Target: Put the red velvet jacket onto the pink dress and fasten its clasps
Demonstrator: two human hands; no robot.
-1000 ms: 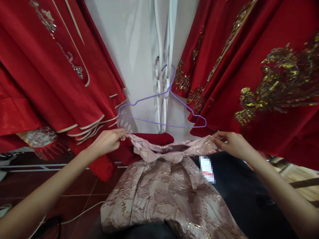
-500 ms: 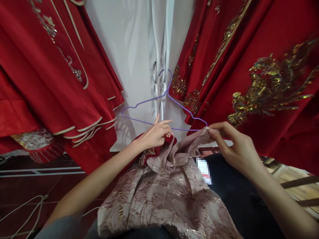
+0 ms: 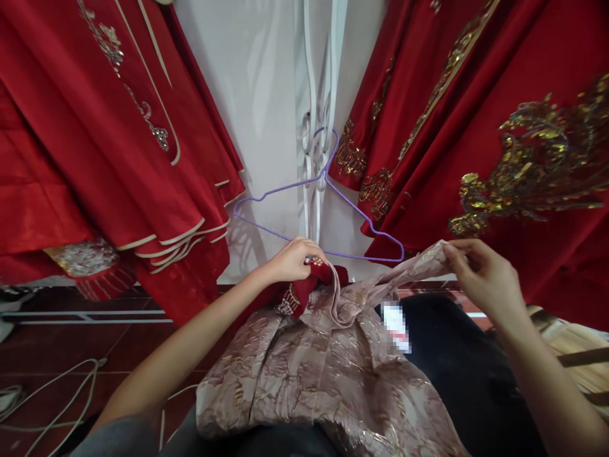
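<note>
My left hand is closed on a red beaded cloth, at the lower bar of a purple clothes hanger; whether it also grips the bar, I cannot tell. My right hand pinches the end of a dusty-pink strip of fabric between thumb and fingers, pulled out to the right. That strip belongs to a shiny pink brocade garment lying across my lap. A pale tag, blurred out, shows at its right side.
Red embroidered garments hang at left and right. A white ornate metal frame stands between them before a pale wall. White cables lie on the dark red floor. Slatted wood shows at the lower right.
My right hand has drawn the strip's end farther right, straightening it. My left hand's spread fingers have closed down on the red cloth. The view has shifted slightly.
</note>
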